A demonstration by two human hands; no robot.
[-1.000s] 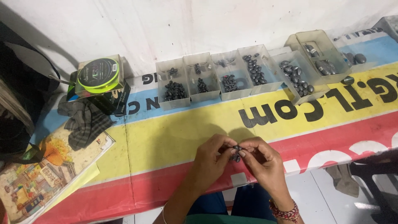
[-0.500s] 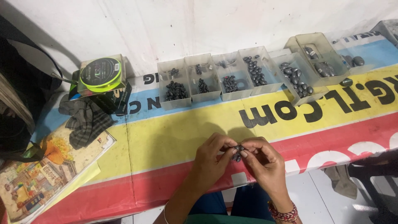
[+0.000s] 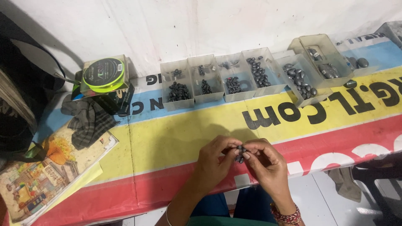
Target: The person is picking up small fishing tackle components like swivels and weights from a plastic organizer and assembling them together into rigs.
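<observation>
Dark grey beads point(image 3: 240, 153) sit between the fingers. The worktop point(image 3: 176, 142) shows blue, yellow and red stripes with black letters. Clear trays point(image 3: 209, 79) carry dark grey pieces. The spool point(image 3: 103, 73) glows neon yellow-green, and the cloth point(image 3: 88, 121) is grey plaid.

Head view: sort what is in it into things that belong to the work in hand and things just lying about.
In use:
- left hand and right hand, pinching small dark lead sinkers between the fingertips
- clear plastic trays of sinkers, sorted by size
- spool of yellow-green fishing line

Lying about:
- dark checked cloth
- illustrated book
- printed banner table cover
</observation>
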